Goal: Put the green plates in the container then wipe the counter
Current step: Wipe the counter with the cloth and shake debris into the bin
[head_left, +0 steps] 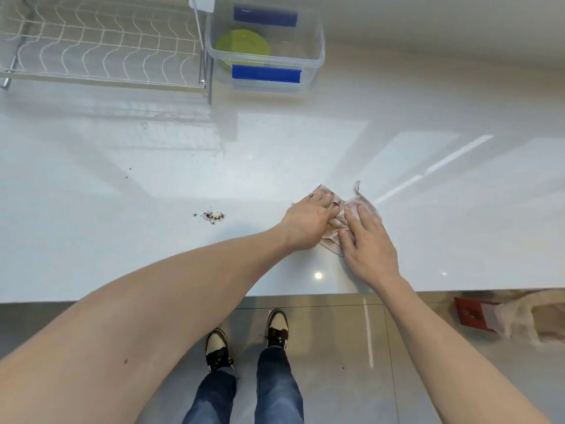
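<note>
Green plates (242,47) lie stacked inside a clear plastic container (318,53) with blue clips at the back of the white counter (443,228). A pinkish cloth (365,206) lies crumpled on the counter right of centre. My left hand (305,223) presses on the cloth's left side, fingers curled into its folds. My right hand (367,247) lies flat on the cloth's right side. A small pile of dark crumbs (213,216) sits on the counter to the left of my hands, with two specks (128,172) further left.
A wire dish rack (101,47) stands at the back left, beside the container. The counter's front edge runs just below my wrists. On the floor to the right lie a red box (472,315) and a light cloth bag (526,316). My shoes show below.
</note>
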